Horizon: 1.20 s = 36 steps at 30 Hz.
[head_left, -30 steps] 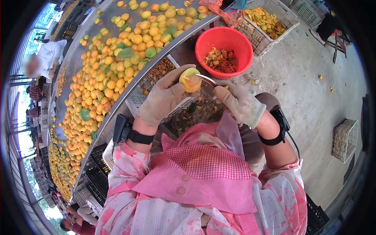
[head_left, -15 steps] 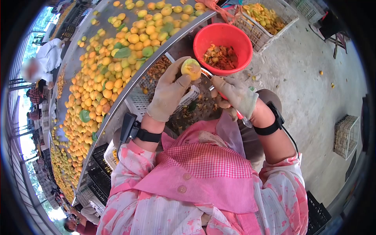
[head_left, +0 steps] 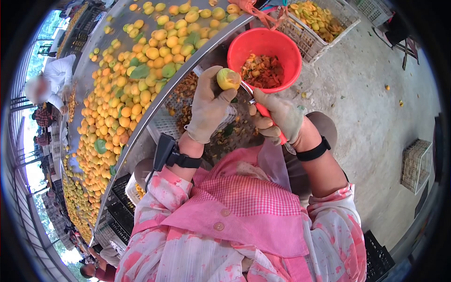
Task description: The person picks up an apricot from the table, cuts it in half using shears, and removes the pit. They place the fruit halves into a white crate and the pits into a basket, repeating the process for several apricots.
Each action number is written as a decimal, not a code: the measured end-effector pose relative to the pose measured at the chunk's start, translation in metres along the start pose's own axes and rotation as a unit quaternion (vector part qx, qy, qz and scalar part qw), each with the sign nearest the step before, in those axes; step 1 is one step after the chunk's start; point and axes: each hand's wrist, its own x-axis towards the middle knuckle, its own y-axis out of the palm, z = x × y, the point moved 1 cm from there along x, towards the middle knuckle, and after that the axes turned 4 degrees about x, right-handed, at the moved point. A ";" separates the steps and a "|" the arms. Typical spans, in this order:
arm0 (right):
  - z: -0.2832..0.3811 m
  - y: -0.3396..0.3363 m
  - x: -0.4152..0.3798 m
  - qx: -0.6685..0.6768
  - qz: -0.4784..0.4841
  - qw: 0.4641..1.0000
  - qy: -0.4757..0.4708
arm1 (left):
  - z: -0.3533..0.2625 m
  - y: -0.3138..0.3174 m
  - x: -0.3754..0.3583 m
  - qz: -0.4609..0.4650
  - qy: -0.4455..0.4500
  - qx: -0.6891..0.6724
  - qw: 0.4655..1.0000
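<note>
My left hand (head_left: 209, 101), in a pale glove, grips a yellow-green apricot (head_left: 229, 79) between thumb and fingers. The apricot has a cut opening on its right side, facing the tool. My gloved right hand (head_left: 280, 115) is closed around a red-handled tool with a curved metal blade (head_left: 263, 111). Its blade tip touches or nearly touches the cut side of the fruit. Another metal end sticks out below my right palm. Just beyond both hands stands a red bucket (head_left: 295, 56) with orange-brown fruit scraps inside. The tip's exact shape is hard to make out.
A long metal table (head_left: 101, 51) heaped with apricots (head_left: 112, 122) runs along the left. Beneath its edge sits a crate (head_left: 159, 123) with scraps. A crate of cut fruit (head_left: 314, 21) stands behind the bucket. Another crate (head_left: 416, 164) is at right. A co-worker (head_left: 58, 77) stands across the table.
The tool has turned in my right hand, its handle now steeper and its blade closer to the fruit. The apricot's cut opening looks larger. My right hand has shifted slightly left.
</note>
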 end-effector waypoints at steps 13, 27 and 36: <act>0.014 -0.041 0.043 0.234 0.141 0.962 0.004 | 0.032 0.042 0.057 -0.120 0.145 0.385 0.903; 0.048 -0.050 0.030 0.201 0.010 0.958 -0.204 | 0.036 0.049 0.076 0.000 -0.124 -0.080 0.989; 0.027 -0.008 0.018 -0.116 -0.167 0.948 -0.246 | 0.003 0.000 0.053 0.069 -0.146 -0.157 0.974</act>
